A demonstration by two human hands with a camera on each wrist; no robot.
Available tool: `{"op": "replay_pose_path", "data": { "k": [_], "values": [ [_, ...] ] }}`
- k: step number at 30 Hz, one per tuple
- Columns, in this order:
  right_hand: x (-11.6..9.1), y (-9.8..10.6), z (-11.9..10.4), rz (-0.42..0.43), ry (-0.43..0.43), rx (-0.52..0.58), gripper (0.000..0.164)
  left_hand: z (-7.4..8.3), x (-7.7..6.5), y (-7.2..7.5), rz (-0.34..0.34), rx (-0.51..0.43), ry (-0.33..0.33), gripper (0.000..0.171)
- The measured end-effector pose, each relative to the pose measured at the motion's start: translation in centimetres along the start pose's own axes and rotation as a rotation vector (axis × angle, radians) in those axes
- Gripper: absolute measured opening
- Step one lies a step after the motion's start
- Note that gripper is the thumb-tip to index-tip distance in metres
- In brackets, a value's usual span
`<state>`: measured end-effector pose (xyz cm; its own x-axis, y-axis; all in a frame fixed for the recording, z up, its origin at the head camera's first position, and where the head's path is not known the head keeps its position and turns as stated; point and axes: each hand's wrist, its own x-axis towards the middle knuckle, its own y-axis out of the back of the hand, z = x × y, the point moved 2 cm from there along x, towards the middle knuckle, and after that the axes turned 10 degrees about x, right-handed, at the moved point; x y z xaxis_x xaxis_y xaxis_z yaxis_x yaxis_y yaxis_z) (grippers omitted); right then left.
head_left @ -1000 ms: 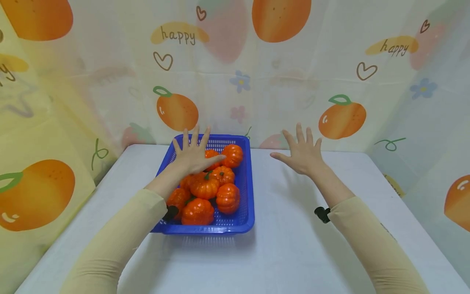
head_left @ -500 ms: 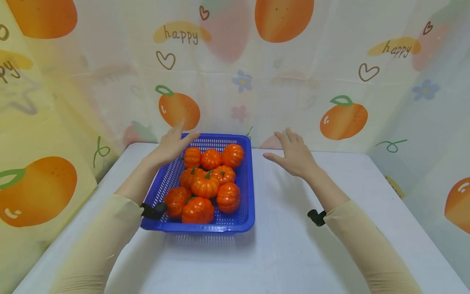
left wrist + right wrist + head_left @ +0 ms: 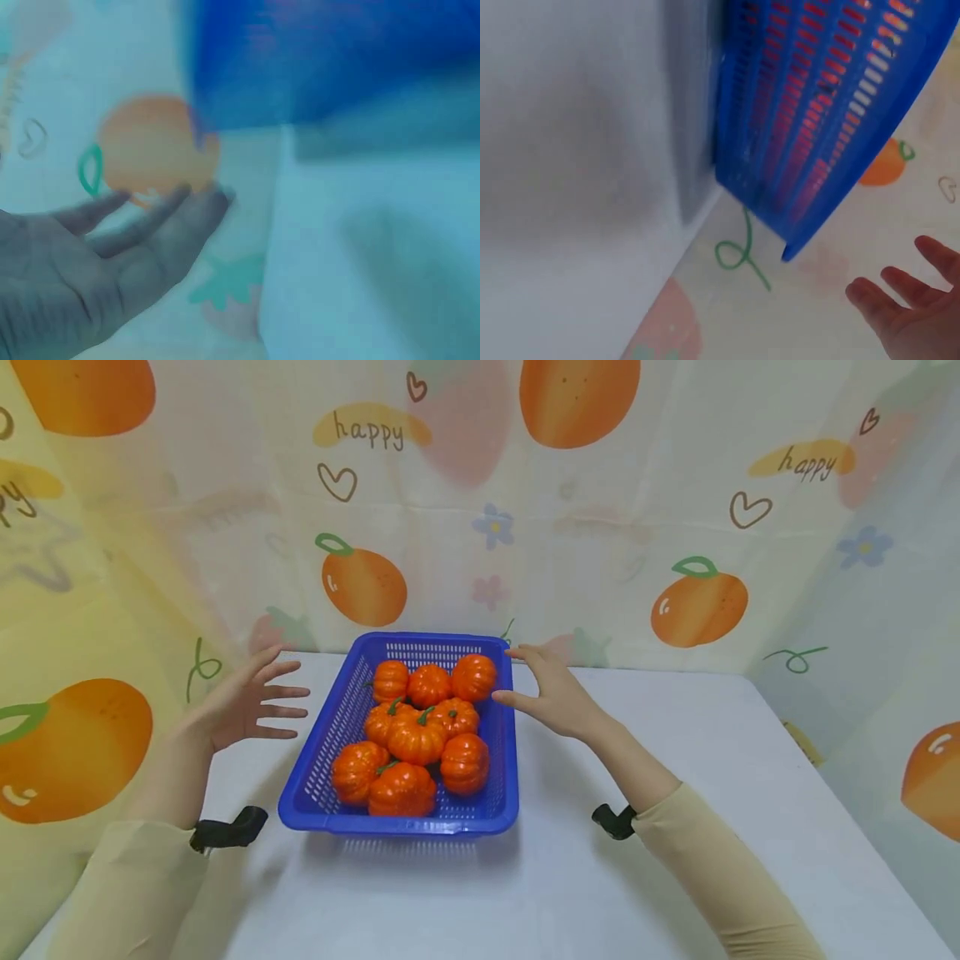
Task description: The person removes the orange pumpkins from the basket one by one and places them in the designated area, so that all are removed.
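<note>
A blue plastic basket (image 3: pixel 512 760) with slotted walls stands on the table, holding several small orange pumpkins (image 3: pixel 417 737), some with green stems. To its left my left hand (image 3: pixel 251 702) is held with fingers spread, palm turned to the basket and apart from it. My right hand (image 3: pixel 555 693) hovers by the basket's right rim, fingers loosely extended; whether the fingertips touch the rim I cannot tell. Neither hand holds anything. In the left wrist view the left hand (image 3: pixel 112 277) and the basket (image 3: pixel 337 60) are blurred. The right wrist view shows the right hand (image 3: pixel 919 307) past the basket's slotted side (image 3: pixel 810 112).
A white-covered table (image 3: pixel 637 877) extends under and around the basket. Behind it and at both sides hangs a printed curtain (image 3: pixel 585 535) with oranges, hearts and lettering. Each wrist carries a black camera mount (image 3: pixel 228 828).
My left hand has swung from above the basket out to its left side, uncovering the pumpkins. My right hand has moved left toward the basket's right rim. The basket stays in place.
</note>
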<state>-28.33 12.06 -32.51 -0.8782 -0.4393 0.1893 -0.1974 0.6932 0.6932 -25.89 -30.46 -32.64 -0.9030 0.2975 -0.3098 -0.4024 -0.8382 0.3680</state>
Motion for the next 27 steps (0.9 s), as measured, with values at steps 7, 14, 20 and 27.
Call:
{"op": "replay_pose_path", "data": {
  "k": [7,14,20,27],
  "values": [
    [0.8,-2.3,-1.4,-0.059,0.059,0.081,0.072,-2.0,0.4,-0.9,-0.087,-0.042,0.057,0.082],
    [1.6,-4.5,-2.2,-0.111,0.059,0.224,0.071,-3.3,1.5,-2.0,-0.07,0.045,0.044,0.072],
    [2.3,-6.0,-2.6,-0.167,0.014,0.305,0.075,-3.1,1.5,-2.6,-0.067,0.017,-0.003,0.076],
    [3.5,-7.2,-3.0,-0.239,0.013,0.332,0.079,-3.2,1.5,-2.8,-0.064,-0.049,-0.008,0.08]
  ]
}}
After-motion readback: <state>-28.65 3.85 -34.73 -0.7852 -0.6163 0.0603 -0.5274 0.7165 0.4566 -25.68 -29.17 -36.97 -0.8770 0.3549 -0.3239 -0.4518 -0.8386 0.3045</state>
